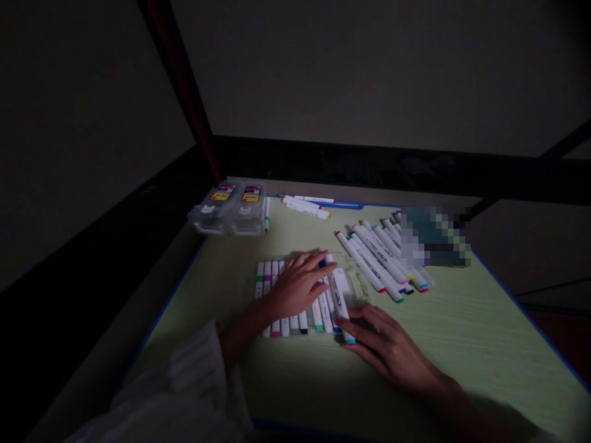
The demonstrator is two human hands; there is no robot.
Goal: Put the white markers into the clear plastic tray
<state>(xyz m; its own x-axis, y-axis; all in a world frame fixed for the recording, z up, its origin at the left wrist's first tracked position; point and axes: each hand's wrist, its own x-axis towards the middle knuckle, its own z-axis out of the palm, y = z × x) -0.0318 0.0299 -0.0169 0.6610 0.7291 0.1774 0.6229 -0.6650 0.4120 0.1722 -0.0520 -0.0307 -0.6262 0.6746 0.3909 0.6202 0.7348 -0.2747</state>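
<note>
I reckon the slim white plastic marker with a blue end [339, 299] could snag neighbouring white markers [276, 327] if my right hand [388, 346], pinching its near end, presses crookedly. My left hand [300, 284] spreads over the clear plastic tray [361, 285], between the pale-green worktop's [462, 335] side edges.

Markers [360, 261]: white barrels, smooth hard plastic, faint sheen; coloured ends, plastic too. Tray [361, 286]: clear plastic, glossy. Two cases [246, 219]: see-through plastic, shiny highlights. Labels [251, 194] on cases: printed, paper or film, cannot tell. Worktop [462, 344]: wood-grain look, smooth, near matt. Blue edging [530, 320]: plastic-looking. Sleeve [198, 369]: ribbed knit cloth, matt. Wall [369, 74]: matt, plain.
</note>
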